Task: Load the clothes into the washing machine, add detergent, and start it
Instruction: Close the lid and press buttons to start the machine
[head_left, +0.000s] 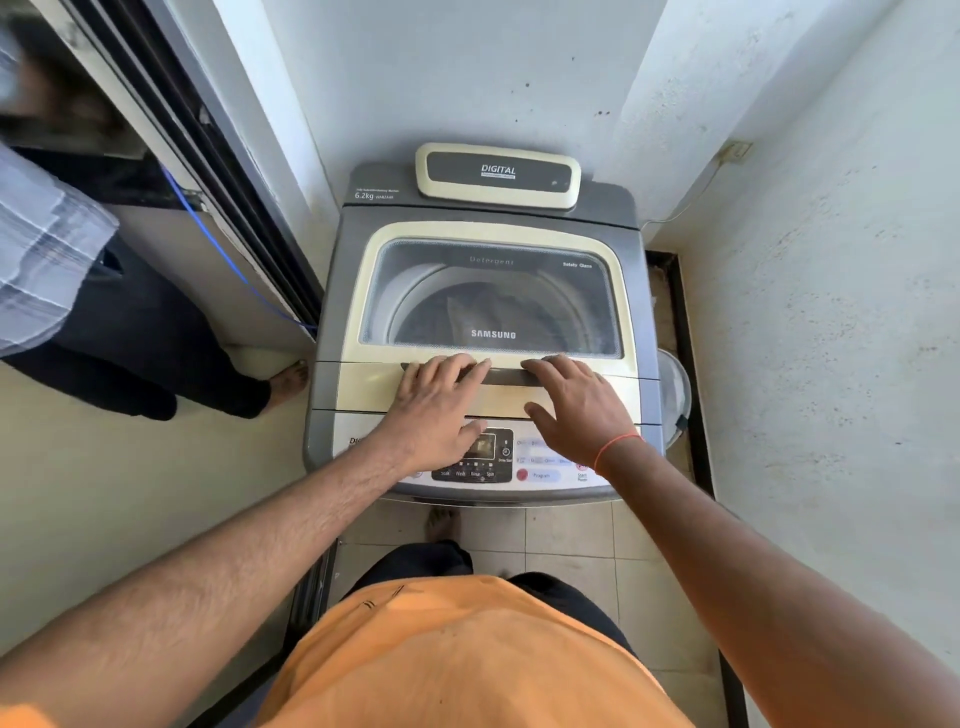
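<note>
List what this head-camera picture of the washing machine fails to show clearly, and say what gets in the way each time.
- Head view: load in the drum, dimmed by the closed lid's tinted glass; items can't be told apart.
- Control panel: partly covered by the left hand and right hand; small labels mostly unreadable.
- Lid handle: fingertips cover its ends; grip unclear.
- Bystander: cut off by the left edge, blurred.
- Detergent: none in sight.

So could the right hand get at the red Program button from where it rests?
Probably yes: the right hand lies on the closed lid, and the Program button sits uncovered just below it.
</note>
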